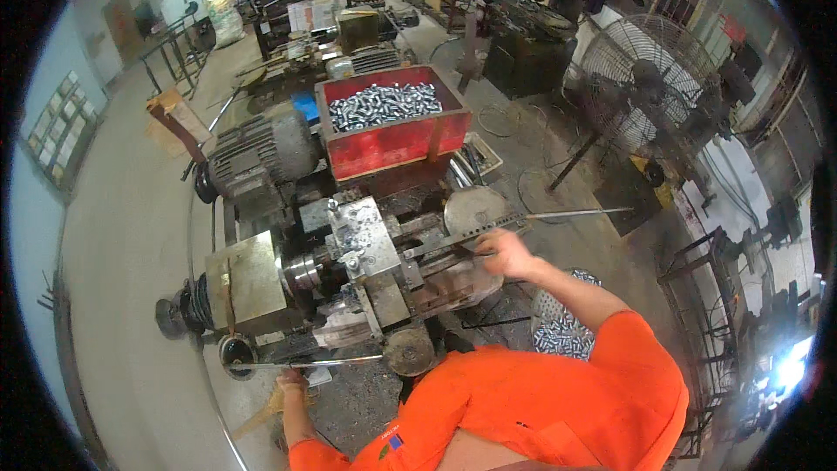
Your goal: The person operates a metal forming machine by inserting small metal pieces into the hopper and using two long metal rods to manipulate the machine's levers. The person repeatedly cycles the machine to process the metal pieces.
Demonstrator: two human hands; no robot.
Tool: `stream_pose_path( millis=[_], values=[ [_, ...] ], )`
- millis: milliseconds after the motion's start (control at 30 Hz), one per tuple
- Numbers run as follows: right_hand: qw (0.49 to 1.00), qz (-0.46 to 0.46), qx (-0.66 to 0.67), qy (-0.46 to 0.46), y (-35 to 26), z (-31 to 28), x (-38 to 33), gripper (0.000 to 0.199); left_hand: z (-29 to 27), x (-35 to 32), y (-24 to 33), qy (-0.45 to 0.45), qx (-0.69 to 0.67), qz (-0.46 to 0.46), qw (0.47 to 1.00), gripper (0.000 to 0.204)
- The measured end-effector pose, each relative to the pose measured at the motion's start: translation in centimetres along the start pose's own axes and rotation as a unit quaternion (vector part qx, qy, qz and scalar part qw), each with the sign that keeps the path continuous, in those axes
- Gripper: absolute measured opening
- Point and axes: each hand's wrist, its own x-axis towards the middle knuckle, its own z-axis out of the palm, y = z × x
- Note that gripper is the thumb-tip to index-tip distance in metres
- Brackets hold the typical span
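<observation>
A grimy metalworking lathe (357, 262) stands in front of me. My right hand (506, 253) is closed around a long flat metal lever (453, 240) that reaches over the machine's right side. My left hand (292, 381) grips a thin metal rod handle (305, 364) low at the machine's front left. A red metal bin (392, 144) holding several small shiny cylindrical parts sits just behind the lathe. My orange sleeves fill the lower middle of the view.
A grey electric motor (257, 153) sits left of the red bin. A perforated basket (562, 331) of silvery parts stands by my right arm. A large pedestal fan (649, 87) is at the right, more machines and benches at the back.
</observation>
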Motion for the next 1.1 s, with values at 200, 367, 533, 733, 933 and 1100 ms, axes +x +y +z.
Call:
stream_pose_path(
  millis=[200, 367, 533, 733, 933, 1100],
  values=[
    [0.913, 0.341, -0.215, -0.064, 11.4, -5.7, -6.0, 0.052, -2.4, -5.1, 1.6, 0.148, -0.222, -0.053, 0.962, 0.042],
    [0.846, 0.395, -0.328, -0.145, 21.3, -4.0, -9.2, 0.048, -6.3, -11.1, -2.0, 0.129, -0.417, -0.123, 0.891, 0.033],
    [0.847, 0.378, -0.357, -0.107, 25.7, -2.5, -10.7, 0.029, -12.8, -14.1, 1.5, 0.220, -0.695, -0.145, 0.669, 0.036],
    [0.844, 0.447, -0.280, -0.101, 20.4, -1.9, -13.1, 0.025, -16.4, -12.2, 6.9, 0.177, -0.751, -0.236, 0.591, 0.036],
    [0.888, 0.432, -0.155, 0.007, 14.3, 6.0, -22.2, 0.027, -16.2, -10.4, 10.8, 0.318, -0.716, -0.218, 0.582, 0.017],
    [0.883, 0.449, 0.097, 0.100, 8.3, 8.6, -21.2, 0.025, -14.2, -9.6, 10.1, 0.402, -0.725, -0.163, 0.535, 0.014]
  ],
)
